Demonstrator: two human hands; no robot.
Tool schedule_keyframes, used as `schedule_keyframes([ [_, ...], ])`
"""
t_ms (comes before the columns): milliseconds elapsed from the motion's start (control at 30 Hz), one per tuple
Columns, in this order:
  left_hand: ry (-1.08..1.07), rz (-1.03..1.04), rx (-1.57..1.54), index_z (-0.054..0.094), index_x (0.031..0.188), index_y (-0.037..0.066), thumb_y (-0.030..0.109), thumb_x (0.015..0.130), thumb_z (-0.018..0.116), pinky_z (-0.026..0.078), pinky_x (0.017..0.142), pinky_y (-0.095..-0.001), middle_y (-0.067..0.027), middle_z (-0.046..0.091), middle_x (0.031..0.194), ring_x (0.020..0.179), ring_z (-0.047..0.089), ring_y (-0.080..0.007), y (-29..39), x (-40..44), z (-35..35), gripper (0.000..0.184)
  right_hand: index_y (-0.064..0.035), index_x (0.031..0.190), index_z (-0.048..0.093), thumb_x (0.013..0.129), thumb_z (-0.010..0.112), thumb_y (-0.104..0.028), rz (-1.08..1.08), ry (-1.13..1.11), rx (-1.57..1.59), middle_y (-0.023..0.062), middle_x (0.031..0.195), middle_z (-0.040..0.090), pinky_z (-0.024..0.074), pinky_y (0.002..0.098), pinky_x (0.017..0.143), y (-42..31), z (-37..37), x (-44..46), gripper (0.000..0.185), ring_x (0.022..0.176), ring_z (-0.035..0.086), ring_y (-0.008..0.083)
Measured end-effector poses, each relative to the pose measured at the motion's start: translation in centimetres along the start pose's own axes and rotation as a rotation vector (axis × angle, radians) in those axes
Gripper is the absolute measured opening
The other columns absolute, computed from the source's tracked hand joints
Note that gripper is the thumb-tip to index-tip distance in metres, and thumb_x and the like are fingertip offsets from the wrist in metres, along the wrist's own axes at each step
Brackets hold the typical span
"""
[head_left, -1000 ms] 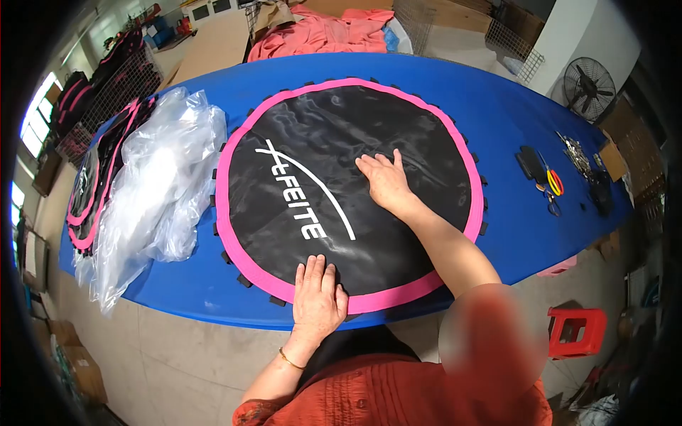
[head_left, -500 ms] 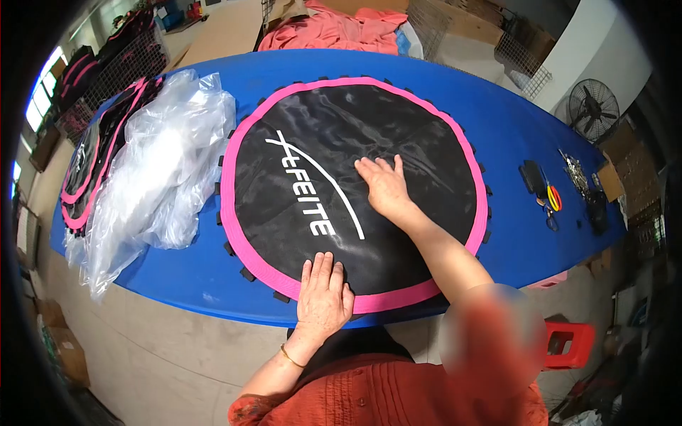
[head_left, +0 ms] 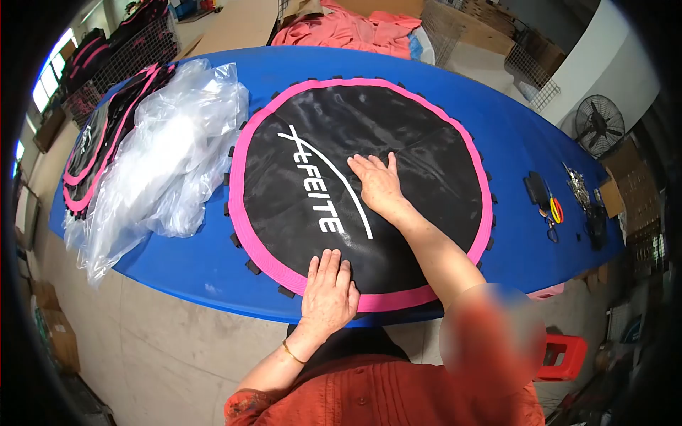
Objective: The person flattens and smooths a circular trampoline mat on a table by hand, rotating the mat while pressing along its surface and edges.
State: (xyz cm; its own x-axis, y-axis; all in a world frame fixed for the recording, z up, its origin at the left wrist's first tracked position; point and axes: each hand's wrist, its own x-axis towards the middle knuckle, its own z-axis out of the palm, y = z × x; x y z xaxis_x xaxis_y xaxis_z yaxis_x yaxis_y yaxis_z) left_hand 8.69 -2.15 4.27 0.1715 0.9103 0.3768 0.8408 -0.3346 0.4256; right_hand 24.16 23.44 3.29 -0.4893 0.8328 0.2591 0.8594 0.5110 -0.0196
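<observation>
A round black trampoline mat (head_left: 419, 234) with a pink border and small black tabs around its rim lies flat in front of me. White lettering runs down its left half. My left hand (head_left: 329, 297) rests palm down on the near edge, across the pink band, fingers stretched out. Near the middle of the black fabric lies my right hand (head_left: 378, 183), flat with the thumb apart from the fingers. Neither hand grips anything. Beneath the mat is a blue-covered table (head_left: 192, 273).
Crumpled clear plastic (head_left: 170, 149) lies left of the mat, beside more pink-edged black mats (head_left: 96, 153). At the right are scissors (head_left: 553, 211), a black object (head_left: 536, 188) and a pile of small metal parts (head_left: 577, 186). A red stool (head_left: 565, 358) stands below the table; a fan (head_left: 599, 124) stands beyond.
My view has shifted slightly, so the table items appear a little displaced. My right hand sits slightly further left on the mat; both hands stay flat on it.
</observation>
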Motion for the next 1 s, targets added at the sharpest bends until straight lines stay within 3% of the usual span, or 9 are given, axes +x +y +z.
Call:
schedule_keyframes([
  [233,0.004,0.018,0.011,0.066,0.133,-0.006,0.017,0.091,0.066,0.036,0.125,-0.0575,-0.0289,0.06,0.146,0.143,0.053,-0.0447,0.2,-0.1,0.2,0.047,-0.018,0.154,0.059,0.094,0.058,0.0,0.222,0.031,-0.047,0.0025,0.161,0.058,0.0243,0.0683,0.127,3.0,0.0,-0.3,0.062,0.145,0.054,0.0344],
  [467,0.006,0.017,0.015,0.066,0.133,-0.006,0.017,0.092,0.066,0.036,0.125,-0.0579,-0.0288,0.06,0.146,0.143,0.053,-0.0447,0.1,-0.2,0.3,0.047,-0.0168,0.154,0.059,0.094,0.058,-0.001,-0.045,-0.05,0.04,0.0052,0.16,0.058,0.0194,0.0661,0.129,-2.0,-2.6,-3.6,0.062,0.148,0.052,0.0333],
  [700,0.02,0.021,0.041,0.066,0.132,-0.006,0.016,0.092,0.065,0.037,0.125,-0.058,-0.029,0.06,0.146,0.143,0.054,-0.0447,0.0,-0.1,0.4,0.046,-0.0173,0.154,0.059,0.089,0.059,0.003,0.137,0.014,0.057,0.0048,0.16,0.058,0.0234,0.0686,0.127,0.0,-2.7,-4.6,0.068,0.145,0.053,0.0365],
  [900,0.044,0.036,0.036,0.066,0.131,-0.006,0.016,0.092,0.065,0.037,0.124,-0.0572,-0.0288,0.06,0.144,0.142,0.053,-0.0447,0.0,0.0,0.4,0.045,-0.0149,0.152,0.06,0.085,0.066,0.004,-0.092,-0.036,0.096,0.0058,0.16,0.058,0.0209,0.0674,0.128,-4.9,-2.8,-4.9,0.07,0.147,0.051,0.0364],
  [1000,0.049,0.033,0.045,0.066,0.131,-0.006,0.016,0.092,0.065,0.037,0.124,-0.0571,-0.0285,0.061,0.144,0.143,0.053,-0.0442,-0.1,-0.1,0.4,0.045,-0.0133,0.152,0.061,0.09,0.061,0.005,-0.039,-0.001,0.128,0.0066,0.16,0.058,0.0199,0.0676,0.128,-5.5,-2.3,-3.9,0.064,0.148,0.051,0.0367],
])
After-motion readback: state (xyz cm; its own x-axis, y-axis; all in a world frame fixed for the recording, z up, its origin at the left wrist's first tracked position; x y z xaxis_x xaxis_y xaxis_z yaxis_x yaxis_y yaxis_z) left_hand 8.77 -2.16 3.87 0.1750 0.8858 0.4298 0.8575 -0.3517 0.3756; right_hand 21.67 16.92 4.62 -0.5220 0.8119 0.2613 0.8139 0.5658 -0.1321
